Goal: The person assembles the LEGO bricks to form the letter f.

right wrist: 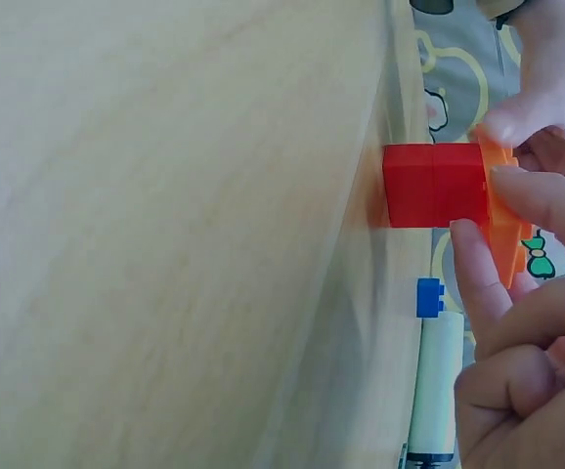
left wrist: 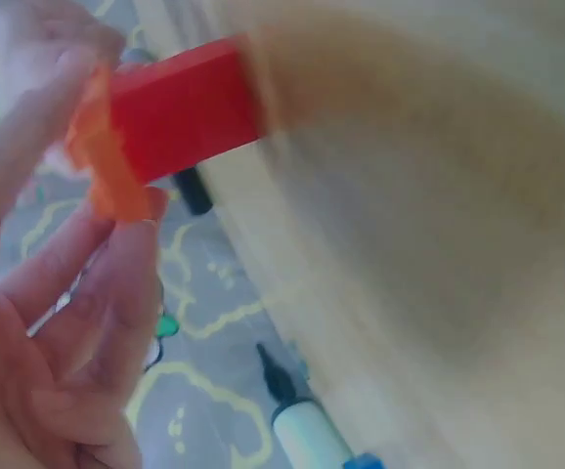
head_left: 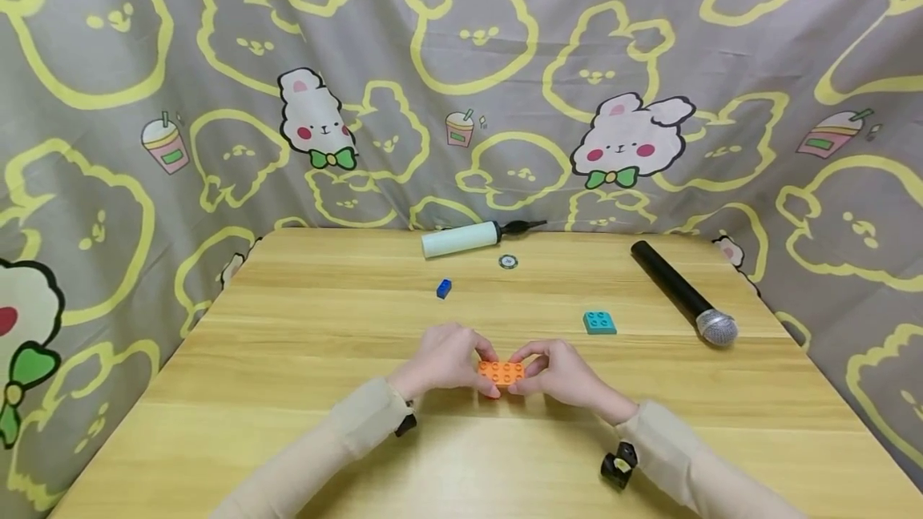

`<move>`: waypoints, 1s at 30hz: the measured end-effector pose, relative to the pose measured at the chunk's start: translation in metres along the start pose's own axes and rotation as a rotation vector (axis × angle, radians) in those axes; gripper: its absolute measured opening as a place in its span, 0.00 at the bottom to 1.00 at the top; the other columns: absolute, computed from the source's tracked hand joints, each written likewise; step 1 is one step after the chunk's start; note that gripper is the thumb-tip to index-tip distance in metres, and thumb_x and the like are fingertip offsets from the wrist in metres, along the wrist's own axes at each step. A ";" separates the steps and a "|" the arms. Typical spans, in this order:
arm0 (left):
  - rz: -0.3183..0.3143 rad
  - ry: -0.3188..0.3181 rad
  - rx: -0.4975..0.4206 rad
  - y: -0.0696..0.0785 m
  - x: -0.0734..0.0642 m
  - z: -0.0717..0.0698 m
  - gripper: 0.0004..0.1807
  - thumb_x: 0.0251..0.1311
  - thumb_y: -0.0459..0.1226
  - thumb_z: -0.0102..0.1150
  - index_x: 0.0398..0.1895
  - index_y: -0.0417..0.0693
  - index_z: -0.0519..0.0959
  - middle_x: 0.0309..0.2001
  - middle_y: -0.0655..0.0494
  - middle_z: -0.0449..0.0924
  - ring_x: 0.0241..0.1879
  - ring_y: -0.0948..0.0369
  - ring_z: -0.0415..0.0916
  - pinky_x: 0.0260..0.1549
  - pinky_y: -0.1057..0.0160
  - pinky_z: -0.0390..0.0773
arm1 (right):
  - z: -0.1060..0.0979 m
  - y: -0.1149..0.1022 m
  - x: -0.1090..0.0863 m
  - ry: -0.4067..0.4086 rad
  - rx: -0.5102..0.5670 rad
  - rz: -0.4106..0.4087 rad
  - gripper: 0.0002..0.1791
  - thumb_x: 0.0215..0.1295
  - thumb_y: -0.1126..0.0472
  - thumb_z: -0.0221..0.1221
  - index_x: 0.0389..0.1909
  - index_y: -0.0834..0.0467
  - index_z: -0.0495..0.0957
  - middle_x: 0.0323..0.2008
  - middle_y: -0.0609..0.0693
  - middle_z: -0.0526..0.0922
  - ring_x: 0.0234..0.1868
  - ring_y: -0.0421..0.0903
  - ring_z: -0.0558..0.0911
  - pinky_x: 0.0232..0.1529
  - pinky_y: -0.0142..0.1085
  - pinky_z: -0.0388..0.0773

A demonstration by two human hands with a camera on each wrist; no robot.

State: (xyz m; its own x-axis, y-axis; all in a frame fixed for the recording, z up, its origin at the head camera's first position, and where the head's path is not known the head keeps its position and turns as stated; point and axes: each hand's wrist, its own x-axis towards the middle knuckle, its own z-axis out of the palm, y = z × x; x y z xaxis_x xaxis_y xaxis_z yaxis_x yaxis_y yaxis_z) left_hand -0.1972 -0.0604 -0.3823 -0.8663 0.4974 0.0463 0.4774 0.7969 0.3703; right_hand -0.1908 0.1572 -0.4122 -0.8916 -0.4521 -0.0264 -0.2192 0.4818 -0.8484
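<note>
An orange toy brick (head_left: pixel 502 372) with studs on top lies between both hands at the front middle of the table. Beneath it are red bricks (right wrist: pixel 434 186), stacked with a seam across them in the right wrist view and standing on the wood. The left hand (head_left: pixel 450 359) pinches the orange brick's left end between thumb and fingers. At the other end the right hand (head_left: pixel 562 375) grips it the same way, one fingertip reaching down along the red. From above, the orange brick hides the red ones.
Beyond the hands lie a small blue brick (head_left: pixel 444 288) and, to the right, a teal brick (head_left: pixel 599 322). A hand pump (head_left: pixel 461 239) and a round chip (head_left: pixel 508 261) are at the back. The microphone (head_left: pixel 678 291) lies far right. Behind the table (head_left: pixel 288 311) hangs a patterned curtain (head_left: pixel 389 38).
</note>
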 end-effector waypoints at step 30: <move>-0.068 0.138 -0.679 -0.128 0.076 -0.035 0.23 0.51 0.39 0.70 0.51 0.44 0.77 0.55 0.45 0.76 0.54 0.49 0.72 0.48 0.49 0.72 | 0.000 0.003 -0.001 -0.003 0.090 0.029 0.19 0.46 0.61 0.73 0.40 0.61 0.82 0.28 0.49 0.83 0.30 0.43 0.78 0.29 0.30 0.71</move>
State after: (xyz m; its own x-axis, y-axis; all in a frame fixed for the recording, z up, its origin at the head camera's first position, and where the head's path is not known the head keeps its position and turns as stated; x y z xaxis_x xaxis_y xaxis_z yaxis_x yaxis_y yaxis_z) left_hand -0.3294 -0.1364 -0.3936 -0.9231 0.3703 0.1035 0.2630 0.4117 0.8725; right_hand -0.1902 0.1593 -0.4150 -0.8956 -0.4417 -0.0530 -0.1568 0.4250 -0.8915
